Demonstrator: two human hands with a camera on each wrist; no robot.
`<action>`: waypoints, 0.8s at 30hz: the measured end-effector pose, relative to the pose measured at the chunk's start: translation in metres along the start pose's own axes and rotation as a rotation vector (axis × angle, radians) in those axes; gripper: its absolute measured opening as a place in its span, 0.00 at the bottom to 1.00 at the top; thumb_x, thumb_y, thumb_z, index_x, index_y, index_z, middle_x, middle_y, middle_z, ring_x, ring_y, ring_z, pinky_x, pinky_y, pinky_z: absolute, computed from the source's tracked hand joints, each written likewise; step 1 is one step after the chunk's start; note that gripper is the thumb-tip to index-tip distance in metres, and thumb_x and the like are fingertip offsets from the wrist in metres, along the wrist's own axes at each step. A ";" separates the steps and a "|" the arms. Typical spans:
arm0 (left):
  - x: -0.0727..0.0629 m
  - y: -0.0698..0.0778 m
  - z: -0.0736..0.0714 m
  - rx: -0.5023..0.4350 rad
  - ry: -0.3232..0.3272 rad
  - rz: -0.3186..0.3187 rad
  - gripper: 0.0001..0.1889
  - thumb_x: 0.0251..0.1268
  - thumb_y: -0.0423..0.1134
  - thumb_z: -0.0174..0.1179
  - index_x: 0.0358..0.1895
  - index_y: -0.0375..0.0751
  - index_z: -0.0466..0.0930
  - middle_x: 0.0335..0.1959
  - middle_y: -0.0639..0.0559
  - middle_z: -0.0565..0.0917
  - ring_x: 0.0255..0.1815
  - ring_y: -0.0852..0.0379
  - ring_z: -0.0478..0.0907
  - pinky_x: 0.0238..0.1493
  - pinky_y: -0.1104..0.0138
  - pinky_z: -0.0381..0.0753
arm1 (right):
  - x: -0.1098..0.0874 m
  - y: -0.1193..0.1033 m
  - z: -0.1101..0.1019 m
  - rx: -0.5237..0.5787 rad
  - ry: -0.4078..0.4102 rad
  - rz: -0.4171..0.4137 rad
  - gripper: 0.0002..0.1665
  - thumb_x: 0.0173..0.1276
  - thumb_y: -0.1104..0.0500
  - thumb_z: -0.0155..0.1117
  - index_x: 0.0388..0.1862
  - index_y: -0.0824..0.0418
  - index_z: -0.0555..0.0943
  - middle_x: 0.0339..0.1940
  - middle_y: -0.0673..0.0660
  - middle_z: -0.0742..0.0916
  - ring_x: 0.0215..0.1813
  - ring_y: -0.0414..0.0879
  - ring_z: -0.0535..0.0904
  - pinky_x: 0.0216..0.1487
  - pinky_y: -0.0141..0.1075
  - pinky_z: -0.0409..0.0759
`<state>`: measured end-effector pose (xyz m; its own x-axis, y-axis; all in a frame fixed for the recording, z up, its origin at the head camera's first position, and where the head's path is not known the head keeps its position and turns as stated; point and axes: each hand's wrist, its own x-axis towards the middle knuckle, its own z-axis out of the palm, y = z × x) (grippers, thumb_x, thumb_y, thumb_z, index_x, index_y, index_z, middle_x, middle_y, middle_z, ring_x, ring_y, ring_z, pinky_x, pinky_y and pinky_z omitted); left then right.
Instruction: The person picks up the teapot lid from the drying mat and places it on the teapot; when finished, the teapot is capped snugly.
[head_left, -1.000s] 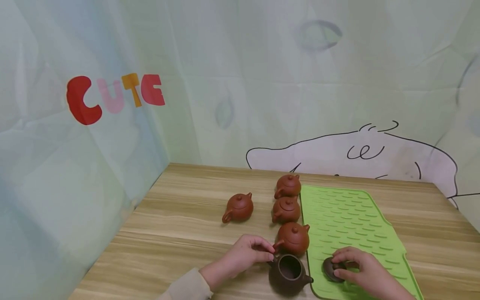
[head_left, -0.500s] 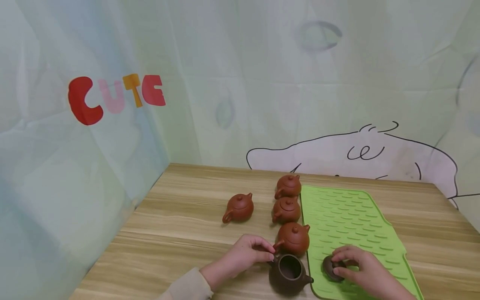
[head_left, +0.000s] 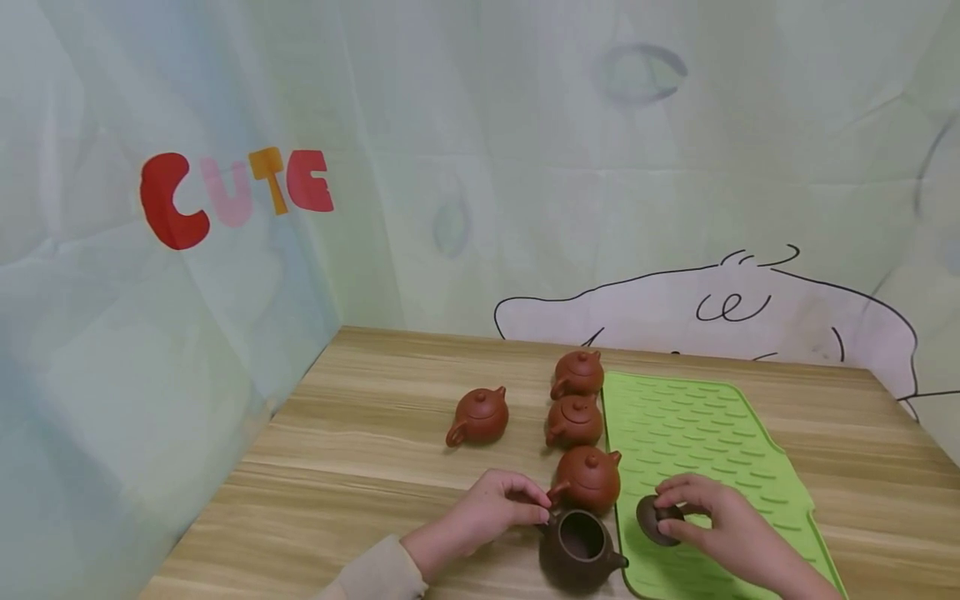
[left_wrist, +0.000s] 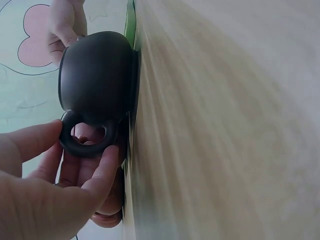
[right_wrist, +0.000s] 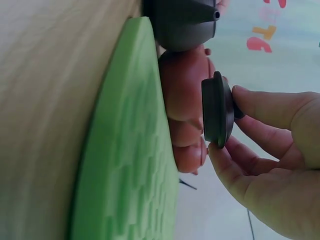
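A dark brown teapot (head_left: 573, 560) stands lidless on the wooden table at the front, its opening facing up and its spout toward the right. My left hand (head_left: 498, 508) pinches the ring handle (left_wrist: 82, 148) of this pot between thumb and fingers. Over the green mat, my right hand (head_left: 712, 521) holds the dark lid (head_left: 651, 522) by its knob. In the right wrist view the lid (right_wrist: 218, 110) is raised above the mat, with fingertips at its knob and lower rim.
Behind the dark pot, three reddish-brown teapots (head_left: 588, 479) line the left edge of the green mat (head_left: 697, 433). Another reddish-brown teapot (head_left: 482, 416) sits apart to their left. A printed cloth backdrop (head_left: 450, 167) rises behind the wooden table (head_left: 337, 433).
My right hand has lifted the lid up off the mat and shifted it slightly left and away from me. The left hand keeps its hold on the teapot handle.
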<state>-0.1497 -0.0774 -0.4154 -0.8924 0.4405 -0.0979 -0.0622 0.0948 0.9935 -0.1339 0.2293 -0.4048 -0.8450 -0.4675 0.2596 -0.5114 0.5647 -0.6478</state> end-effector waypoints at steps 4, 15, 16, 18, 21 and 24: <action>0.000 0.000 0.000 0.010 0.002 -0.002 0.07 0.57 0.23 0.62 0.39 0.22 0.81 0.33 0.50 0.84 0.32 0.65 0.77 0.37 0.73 0.79 | 0.005 -0.009 -0.002 0.013 -0.032 0.026 0.08 0.61 0.58 0.70 0.39 0.56 0.84 0.47 0.57 0.83 0.45 0.30 0.77 0.42 0.33 0.81; 0.001 -0.001 0.000 0.016 0.002 -0.003 0.08 0.57 0.25 0.64 0.39 0.22 0.81 0.33 0.49 0.84 0.32 0.65 0.77 0.37 0.74 0.78 | 0.018 -0.032 0.001 0.056 -0.044 -0.033 0.09 0.62 0.57 0.69 0.41 0.56 0.84 0.48 0.58 0.83 0.45 0.33 0.79 0.41 0.34 0.81; 0.001 -0.001 0.000 0.014 0.002 -0.003 0.08 0.57 0.24 0.63 0.39 0.22 0.81 0.32 0.49 0.84 0.32 0.65 0.77 0.37 0.74 0.78 | 0.019 -0.035 0.002 0.061 -0.043 -0.035 0.09 0.62 0.56 0.69 0.42 0.56 0.84 0.48 0.58 0.83 0.45 0.33 0.79 0.41 0.34 0.81; 0.001 -0.001 -0.001 0.012 0.002 -0.003 0.08 0.57 0.24 0.63 0.39 0.22 0.81 0.32 0.50 0.84 0.32 0.65 0.77 0.37 0.74 0.78 | 0.021 -0.040 0.004 0.076 -0.054 -0.035 0.10 0.63 0.54 0.68 0.42 0.55 0.84 0.49 0.56 0.83 0.46 0.35 0.79 0.42 0.35 0.81; 0.001 -0.001 -0.001 0.013 0.002 -0.003 0.08 0.57 0.23 0.63 0.39 0.21 0.81 0.32 0.52 0.84 0.32 0.65 0.77 0.37 0.74 0.78 | 0.025 -0.047 0.009 0.078 -0.054 -0.048 0.09 0.64 0.52 0.68 0.42 0.52 0.84 0.48 0.52 0.84 0.48 0.36 0.78 0.44 0.34 0.80; 0.001 0.000 -0.001 0.017 0.002 -0.002 0.07 0.57 0.23 0.63 0.39 0.22 0.81 0.32 0.51 0.84 0.32 0.65 0.76 0.36 0.74 0.78 | 0.028 -0.052 0.013 0.077 -0.061 -0.074 0.09 0.64 0.52 0.68 0.42 0.51 0.84 0.48 0.51 0.84 0.50 0.37 0.78 0.45 0.33 0.79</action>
<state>-0.1508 -0.0775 -0.4156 -0.8931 0.4388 -0.0994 -0.0562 0.1104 0.9923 -0.1288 0.1779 -0.3734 -0.7933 -0.5477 0.2659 -0.5563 0.4744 -0.6823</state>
